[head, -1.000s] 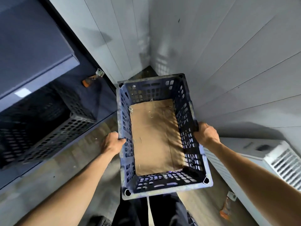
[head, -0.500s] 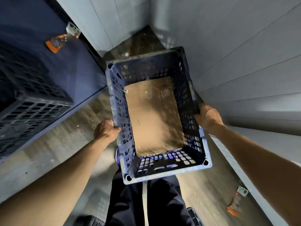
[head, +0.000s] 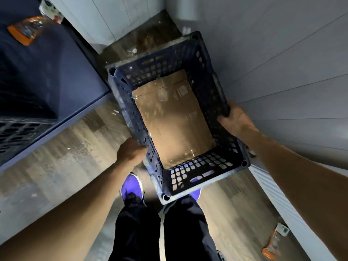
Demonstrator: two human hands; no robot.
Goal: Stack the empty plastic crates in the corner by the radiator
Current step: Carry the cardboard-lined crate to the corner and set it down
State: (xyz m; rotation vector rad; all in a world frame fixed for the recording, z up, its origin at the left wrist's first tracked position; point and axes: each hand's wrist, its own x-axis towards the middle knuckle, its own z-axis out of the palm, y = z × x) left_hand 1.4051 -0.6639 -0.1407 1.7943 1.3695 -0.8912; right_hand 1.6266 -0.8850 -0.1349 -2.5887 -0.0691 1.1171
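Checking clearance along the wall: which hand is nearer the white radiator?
Right. The right hand grips the crate on the radiator side; the left hand holds the opposite side.

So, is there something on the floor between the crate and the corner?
Nothing visible. Both hands, left and right, hold the crate above bare floor that runs to the corner. A few pale specks lie there; the floor under the crate is hidden.
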